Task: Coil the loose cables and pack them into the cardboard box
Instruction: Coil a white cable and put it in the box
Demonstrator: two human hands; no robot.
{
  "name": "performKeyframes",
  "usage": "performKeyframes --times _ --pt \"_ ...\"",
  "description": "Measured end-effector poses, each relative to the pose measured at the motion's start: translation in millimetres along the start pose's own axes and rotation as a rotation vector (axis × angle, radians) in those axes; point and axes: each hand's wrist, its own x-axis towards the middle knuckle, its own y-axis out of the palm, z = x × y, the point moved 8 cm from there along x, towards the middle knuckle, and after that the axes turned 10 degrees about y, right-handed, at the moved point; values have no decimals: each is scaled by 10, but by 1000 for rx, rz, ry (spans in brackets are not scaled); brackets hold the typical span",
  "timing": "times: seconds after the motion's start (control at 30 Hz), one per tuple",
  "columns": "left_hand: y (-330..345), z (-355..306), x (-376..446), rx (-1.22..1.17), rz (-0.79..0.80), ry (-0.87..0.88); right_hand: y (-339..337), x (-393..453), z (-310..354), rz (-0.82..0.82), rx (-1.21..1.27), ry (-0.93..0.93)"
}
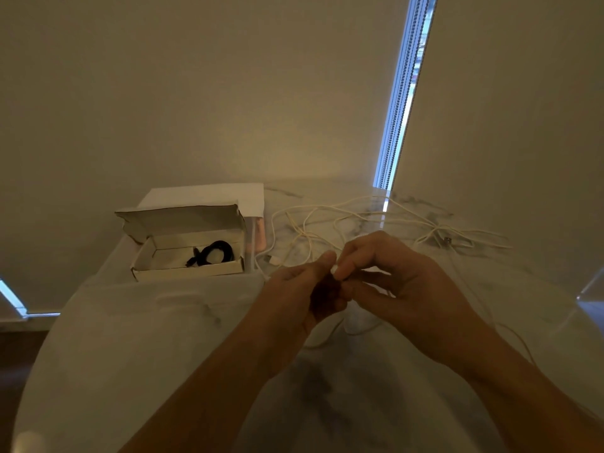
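A small cardboard box (143, 256) stands open at the left of the marble table, its lid tipped back. Inside it lies a coiled black cable (215, 253). Loose white cables (343, 220) sprawl in a tangle across the far middle and right of the table. My left hand (300, 286) and my right hand (389, 276) meet above the table's middle, fingertips pinched together on the end of a white cable. A loop of that cable (330, 335) hangs below the hands. The plug itself is mostly hidden by my fingers.
A white envelope or paper (228, 194) lies behind the box, with a clear packet (258, 237) beside it. A plug end (446, 240) rests among the cables at the right. A clear object (591, 292) sits at the table's right edge. Blinds with bead chains (402, 93) hang behind.
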Motion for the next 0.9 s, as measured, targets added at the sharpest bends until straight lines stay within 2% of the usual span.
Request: performKeyframes --times 0.17,0.27,0.37,0.47,0.67,0.77,0.9 --pt "-37 -21 -2 146 16 24 -7 -14 20 23 -60 -8" --pt "-75 -63 12 245 52 50 -95 -12 -1 -84 -124 11" --pt "-102 -113 27 314 110 71 -182 9 -71 -220 -312 20" --pt "-92 -152 31 310 152 94 -191 33 -172 -252 -420 64" --pt "-32 -215 16 162 196 156 -238 54 -355 -315 -444 217" --pt "-75 -320 30 10 168 201 -197 48 -365 -276 -444 254" --pt "-195 -443 64 -190 125 232 -5 37 -352 -156 -287 285"
